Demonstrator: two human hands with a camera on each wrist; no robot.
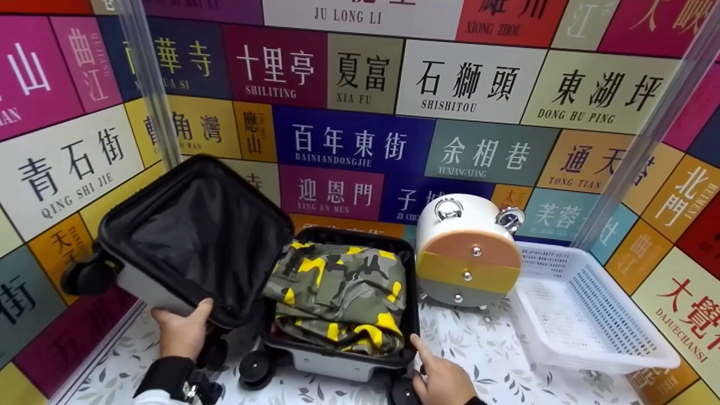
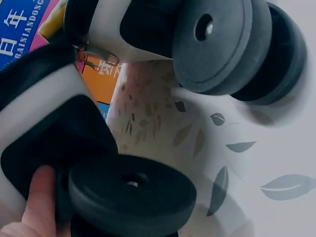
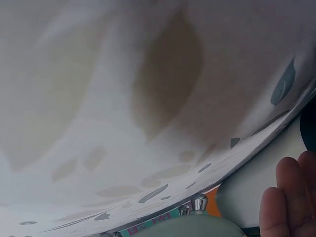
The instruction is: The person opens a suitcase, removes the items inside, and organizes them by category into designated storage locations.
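The suitcase (image 1: 337, 304) lay open on the bench (image 1: 484, 349), camouflage garment (image 1: 337, 292) packed inside. The left hand (image 1: 180, 332) gripped the raised lid (image 1: 191, 236), fingers curled around its edge. The right hand (image 1: 444, 377) rested at the case's corner, fingers relaxed.

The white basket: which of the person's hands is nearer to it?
Right. The right hand rests at the suitcase's near corner, beside the white basket; the left hand holds the lid further away.

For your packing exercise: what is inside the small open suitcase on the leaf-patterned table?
The black-lined base of the small suitcase holds a folded green camouflage garment with yellow patches. The raised lid shows only dark lining. Anything beneath the garment is covered.
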